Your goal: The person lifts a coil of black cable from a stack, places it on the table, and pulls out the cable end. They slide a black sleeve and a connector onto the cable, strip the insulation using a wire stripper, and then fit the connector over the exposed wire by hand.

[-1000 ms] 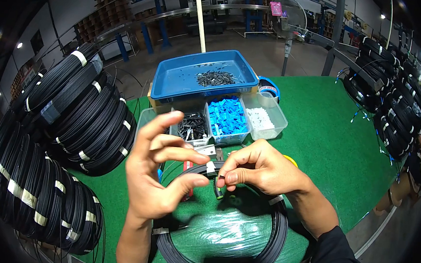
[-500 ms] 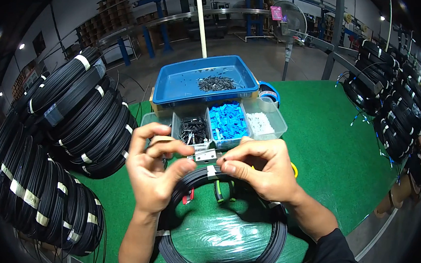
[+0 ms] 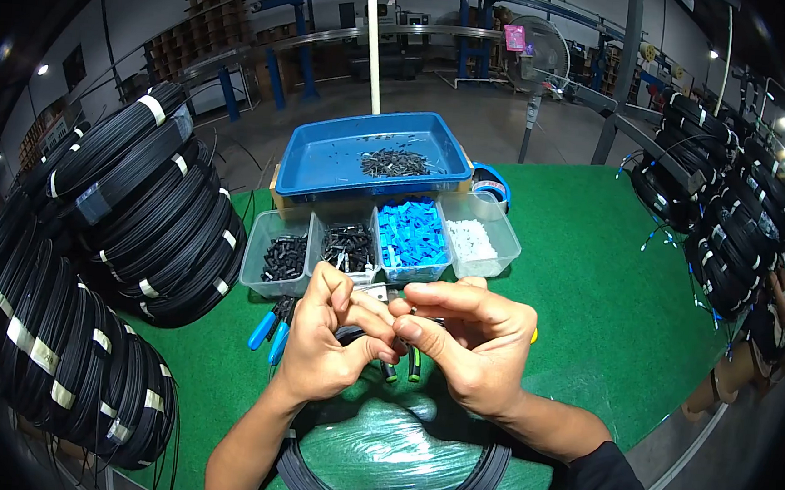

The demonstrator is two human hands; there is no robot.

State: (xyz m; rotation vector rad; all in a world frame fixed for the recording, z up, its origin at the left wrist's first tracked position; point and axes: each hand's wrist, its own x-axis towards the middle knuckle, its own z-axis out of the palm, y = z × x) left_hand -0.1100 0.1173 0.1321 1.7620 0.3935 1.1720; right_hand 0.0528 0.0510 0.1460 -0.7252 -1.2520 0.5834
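My left hand [image 3: 335,346] and my right hand [image 3: 476,346] meet above the table, fingertips close together. Thumb and fingers of the right hand pinch a small dark piece, too small to name. The left fingers are closed right beside it; what they hold, if anything, is hidden. Below lies a coil of black cable [image 3: 488,477] on clear plastic film [image 3: 396,450], its far part covered by the hands. Tool handles in black and green [image 3: 415,363] show under the fingers. To the left is a blue-handled tool [image 3: 264,329].
Clear bins hold small black parts [image 3: 284,257], darker mixed pieces [image 3: 347,242], blue clips [image 3: 411,233] and white pieces [image 3: 471,239]. Behind stands a blue tray [image 3: 324,178] with black bits. Big cable coils [image 3: 154,201] are stacked at left, more coils [image 3: 729,241] at right.
My hands have come together; the left fingers have closed in toward the right fingertips. The view has shifted slightly, showing the leftmost bin and the blue-handled tool more fully.
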